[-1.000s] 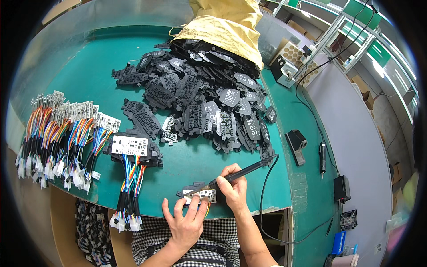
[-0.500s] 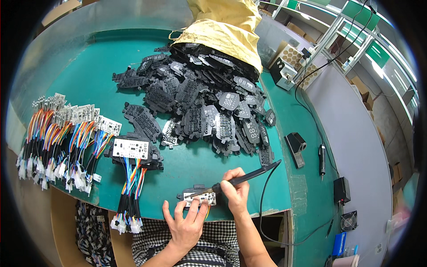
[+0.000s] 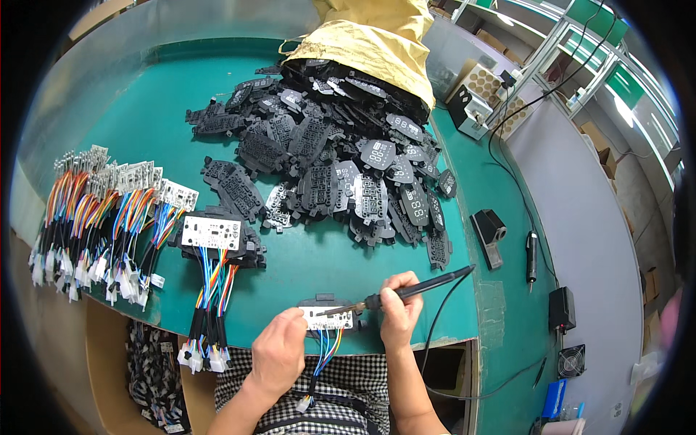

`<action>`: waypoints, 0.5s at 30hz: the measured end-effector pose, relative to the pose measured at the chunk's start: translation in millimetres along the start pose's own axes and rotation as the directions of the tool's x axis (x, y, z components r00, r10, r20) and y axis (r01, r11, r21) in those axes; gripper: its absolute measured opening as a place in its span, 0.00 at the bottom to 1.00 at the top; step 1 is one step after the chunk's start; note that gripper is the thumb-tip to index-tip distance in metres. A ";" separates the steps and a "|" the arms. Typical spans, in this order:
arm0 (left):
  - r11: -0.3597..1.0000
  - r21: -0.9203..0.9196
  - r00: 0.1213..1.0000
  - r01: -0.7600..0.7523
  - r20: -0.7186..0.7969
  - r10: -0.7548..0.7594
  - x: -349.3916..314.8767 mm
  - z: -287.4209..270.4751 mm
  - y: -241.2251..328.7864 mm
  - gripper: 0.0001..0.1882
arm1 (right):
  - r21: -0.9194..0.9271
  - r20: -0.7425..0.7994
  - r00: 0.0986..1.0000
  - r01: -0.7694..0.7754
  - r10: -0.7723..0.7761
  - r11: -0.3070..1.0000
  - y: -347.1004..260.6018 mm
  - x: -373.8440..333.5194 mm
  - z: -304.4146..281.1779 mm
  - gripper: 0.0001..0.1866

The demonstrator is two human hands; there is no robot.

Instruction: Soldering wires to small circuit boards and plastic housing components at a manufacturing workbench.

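Note:
My right hand (image 3: 400, 313) is closed around a black soldering iron (image 3: 438, 281). The iron slants left, its tip over a white circuit board (image 3: 320, 323) near the table's front edge. That board lies on a black plastic housing (image 3: 325, 298), and its coloured wires (image 3: 323, 357) hang over the edge to a white connector. At the board's left end, my left hand (image 3: 280, 351) is curled with thumb and fingers together; whatever is between them is hidden.
Left stand a wired board (image 3: 210, 233) on black housings and a row of wired boards (image 3: 134, 181). Behind, black housings (image 3: 312, 145) spill from a yellow sack (image 3: 370, 47). Right are a black holder (image 3: 487, 238), a pen-shaped tool (image 3: 531, 257) and the iron's cable (image 3: 429, 348).
My left hand has lifted its spread fingers off the board and closed at its left end, uncovering the wires. The soldering iron and right hand have shifted slightly right.

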State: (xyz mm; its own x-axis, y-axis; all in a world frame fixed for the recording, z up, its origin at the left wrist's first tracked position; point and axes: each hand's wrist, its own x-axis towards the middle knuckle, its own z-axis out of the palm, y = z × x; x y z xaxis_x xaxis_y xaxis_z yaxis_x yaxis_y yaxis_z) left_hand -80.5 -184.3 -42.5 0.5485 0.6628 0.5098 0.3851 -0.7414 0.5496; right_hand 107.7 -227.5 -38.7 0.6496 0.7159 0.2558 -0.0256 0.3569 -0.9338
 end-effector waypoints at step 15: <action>0.967 -0.173 0.976 0.188 -0.077 -0.203 1.0 1.4 1.8 0.14 | -0.133 0.201 0.977 -0.045 0.072 0.990 -1.9 -3.0 6.5 0.08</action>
State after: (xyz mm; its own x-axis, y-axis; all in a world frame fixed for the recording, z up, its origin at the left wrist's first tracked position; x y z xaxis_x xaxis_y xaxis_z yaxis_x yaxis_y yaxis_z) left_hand -78.2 -185.1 -41.9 0.4003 0.8056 0.4368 0.3472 -0.5745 0.7412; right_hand 100.9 -226.4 -36.1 0.4798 0.8458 0.2331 0.0465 0.2408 -0.9695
